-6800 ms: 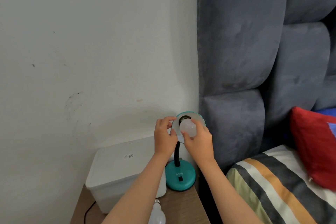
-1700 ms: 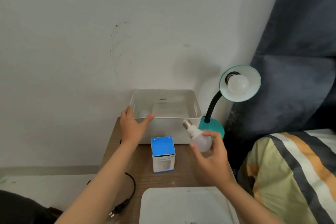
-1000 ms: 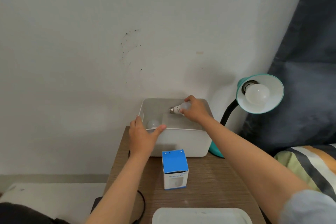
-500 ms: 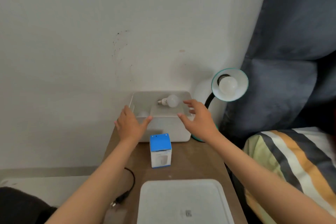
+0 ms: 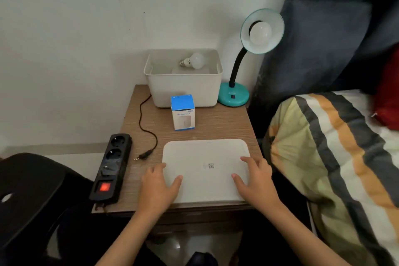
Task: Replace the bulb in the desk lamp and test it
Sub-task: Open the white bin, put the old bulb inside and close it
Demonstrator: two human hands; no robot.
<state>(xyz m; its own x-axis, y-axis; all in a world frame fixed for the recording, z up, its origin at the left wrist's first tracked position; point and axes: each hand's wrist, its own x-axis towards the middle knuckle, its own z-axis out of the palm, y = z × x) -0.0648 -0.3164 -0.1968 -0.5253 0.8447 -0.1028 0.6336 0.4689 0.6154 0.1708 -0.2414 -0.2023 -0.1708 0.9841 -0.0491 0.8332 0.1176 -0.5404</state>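
Both hands have dropped from the white bin (image 5: pixel 183 88) since half a second ago and now rest on the white lid (image 5: pixel 206 168) lying flat at the lower centre of the frame. Left hand (image 5: pixel 158 188) sits at the lid's left edge, its thumb lying on the lid's top and its fingers spread along the edge; whether they curl under the edge cannot be told. Right hand (image 5: pixel 257 179) lies near the lid's right edge with straight fingers spread on its surface, holding nothing.

A loose bulb (image 5: pixel 193 61) lies on its side inside the open bin at the upper centre, screw cap pointing left, untouched by either hand. To the right of the bin stands the teal desk lamp (image 5: pixel 234 97), its black neck curving up to a shade in the upper right that faces the camera, with another bulb (image 5: pixel 260 32) seated in the socket and unlit.

Just in front of the bin stands a small blue-and-white box (image 5: pixel 183 112), upright on the wooden table (image 5: pixel 226 123). A black cord (image 5: pixel 143 123) runs down the table's left side and ends in an unplugged plug (image 5: pixel 143 155) beside a black power strip (image 5: pixel 112 168) whose red switch glows, at the lower left. A striped blanket (image 5: pixel 334 157) fills the right side of the frame.
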